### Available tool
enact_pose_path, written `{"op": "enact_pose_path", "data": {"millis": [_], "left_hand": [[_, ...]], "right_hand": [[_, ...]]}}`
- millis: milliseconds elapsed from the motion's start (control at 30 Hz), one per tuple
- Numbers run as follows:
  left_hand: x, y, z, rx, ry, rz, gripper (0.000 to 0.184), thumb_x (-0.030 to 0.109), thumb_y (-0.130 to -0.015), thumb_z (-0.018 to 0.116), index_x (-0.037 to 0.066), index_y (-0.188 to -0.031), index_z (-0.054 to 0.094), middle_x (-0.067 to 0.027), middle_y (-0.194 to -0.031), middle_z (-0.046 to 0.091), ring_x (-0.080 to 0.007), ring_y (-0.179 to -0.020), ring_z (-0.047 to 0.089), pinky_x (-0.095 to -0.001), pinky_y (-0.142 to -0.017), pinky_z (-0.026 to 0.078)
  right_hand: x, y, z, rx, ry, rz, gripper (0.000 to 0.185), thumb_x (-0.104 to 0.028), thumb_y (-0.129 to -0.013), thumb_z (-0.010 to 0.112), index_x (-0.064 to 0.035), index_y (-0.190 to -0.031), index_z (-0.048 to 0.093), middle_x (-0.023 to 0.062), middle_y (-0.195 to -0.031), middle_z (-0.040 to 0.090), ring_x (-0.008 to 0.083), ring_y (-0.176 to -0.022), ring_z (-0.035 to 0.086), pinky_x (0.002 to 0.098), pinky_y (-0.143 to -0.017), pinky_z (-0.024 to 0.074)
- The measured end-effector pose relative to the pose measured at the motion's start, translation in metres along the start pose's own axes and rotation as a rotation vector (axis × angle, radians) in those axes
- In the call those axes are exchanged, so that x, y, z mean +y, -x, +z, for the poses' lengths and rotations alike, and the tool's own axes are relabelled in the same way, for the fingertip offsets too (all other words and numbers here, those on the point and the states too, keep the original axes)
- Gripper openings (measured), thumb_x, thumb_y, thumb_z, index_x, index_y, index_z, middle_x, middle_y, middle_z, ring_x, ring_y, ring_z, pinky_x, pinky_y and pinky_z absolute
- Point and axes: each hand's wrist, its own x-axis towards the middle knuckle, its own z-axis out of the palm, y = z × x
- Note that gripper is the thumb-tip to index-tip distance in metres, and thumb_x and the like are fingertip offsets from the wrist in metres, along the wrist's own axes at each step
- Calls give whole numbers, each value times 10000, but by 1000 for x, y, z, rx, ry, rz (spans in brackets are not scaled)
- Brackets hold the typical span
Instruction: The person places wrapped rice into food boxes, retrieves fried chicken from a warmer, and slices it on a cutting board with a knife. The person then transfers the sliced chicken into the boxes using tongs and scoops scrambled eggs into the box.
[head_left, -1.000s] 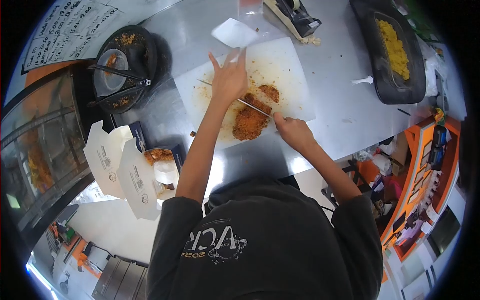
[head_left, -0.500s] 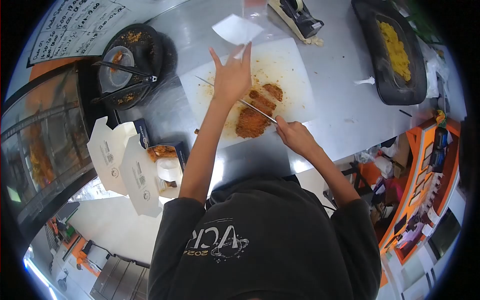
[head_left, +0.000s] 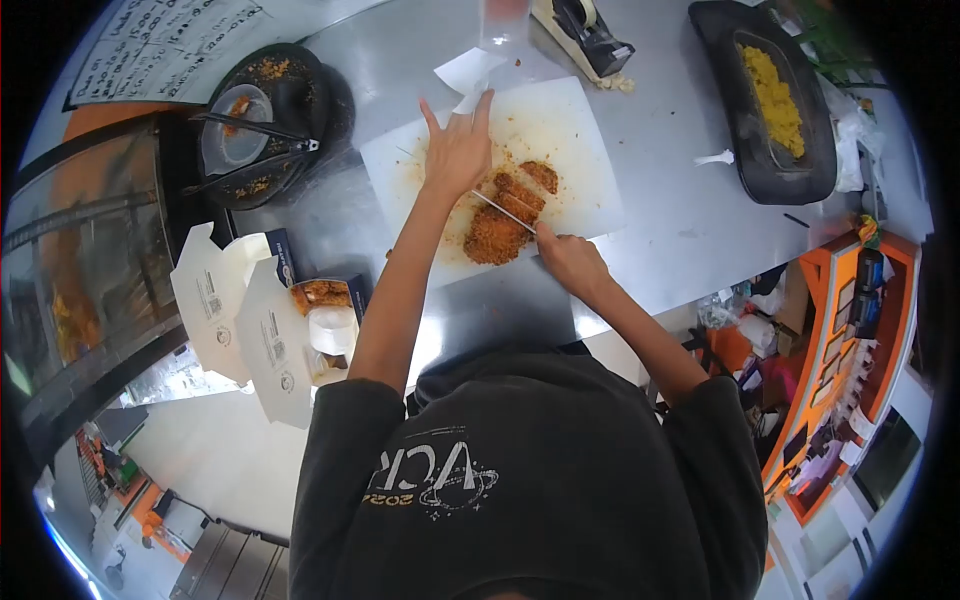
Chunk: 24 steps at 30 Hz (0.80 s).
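Note:
My left hand (head_left: pixel 458 153) lies over the far part of the knife blade, palm down with fingers spread, its fingertips near a white paper (head_left: pixel 470 70). In my right hand (head_left: pixel 573 262) is the handle of the knife (head_left: pixel 505 211), closed in the fingers. The blade runs diagonally across a brown, crumbed cutlet (head_left: pixel 494 238) and passes under my left hand. Beyond the blade lie cut strips (head_left: pixel 518 192) and a separate end piece (head_left: pixel 541 176). All of it rests on a white cutting board (head_left: pixel 585 150) scattered with crumbs.
At left are a black pan (head_left: pixel 318 95) with tongs (head_left: pixel 262 128) and a clear bowl, and open food boxes (head_left: pixel 208 295) below it. A tape dispenser (head_left: pixel 585 40) stands at the top. A black tray (head_left: pixel 735 100) of yellow food is at right.
The knife has shifted slightly nearer to me across the cutlet, and another cut strip shows beyond the blade. My left hand still lies over the blade. The whole view has shifted slightly.

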Motion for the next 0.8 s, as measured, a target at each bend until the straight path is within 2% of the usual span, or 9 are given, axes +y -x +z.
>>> {"op": "enact_pose_path", "data": {"millis": [100, 167, 267, 400, 567, 800], "left_hand": [[-1, 1, -3, 86, 1, 7, 516, 78, -779, 461, 26, -1283, 363, -128, -1202, 509, -274, -1127, 471, -680, -993, 56], [8, -7, -29, 105, -26, 29, 515, 74, -778, 460, 19, -1281, 366, -124, -1159, 531, -274, -1119, 476, -676, -996, 57], [17, -8, -46, 31, -84, 70, 508, 67, -780, 454, 12, -1278, 373, -124, -1107, 548, -266, -1106, 484, -670, -1000, 72], [10, 7, -23, -8, -93, 110, 483, 72, -792, 446, 14, -1268, 389, -120, -1062, 549, -244, -1065, 506, -658, -1005, 106], [8, 8, -9, -88, -17, 84, 447, 89, -804, 442, 25, -1246, 413, -105, -1117, 517, -232, -1056, 510, -647, -1014, 120], [0, 12, -1, -122, -15, 100, 482, 92, -793, 454, 55, -1268, 380, -111, -1185, 475, -247, -1105, 480, -618, -1034, 113]], "right_hand": [[-9, 5, -10, 20, 29, 13, 167, -144, -855, 415, -45, -989, 408, 224, -662, 585, 404, -631, 591, 491, -559, 471], [-10, 11, -11, 71, 25, 2, 155, -164, -862, 444, -58, -971, 412, 211, -629, 576, 399, -588, 580, 489, -530, 460], [-18, 22, -7, 97, -104, 7, 150, -165, -868, 444, -62, -975, 420, 208, -632, 578, 397, -587, 580, 493, -528, 456], [-20, 20, 2, 3, -72, 83, 172, -147, -845, 404, -80, -1004, 411, 248, -688, 586, 433, -684, 597, 512, -601, 475], [-17, 12, 21, -8, -61, 155, 203, -137, -832, 415, -68, -1023, 420, 246, -665, 582, 435, -661, 598, 512, -591, 480], [-28, 14, 14, 29, -39, 123, 164, -107, -818, 423, -40, -967, 421, 233, -667, 589, 410, -644, 605, 491, -573, 491]]}}
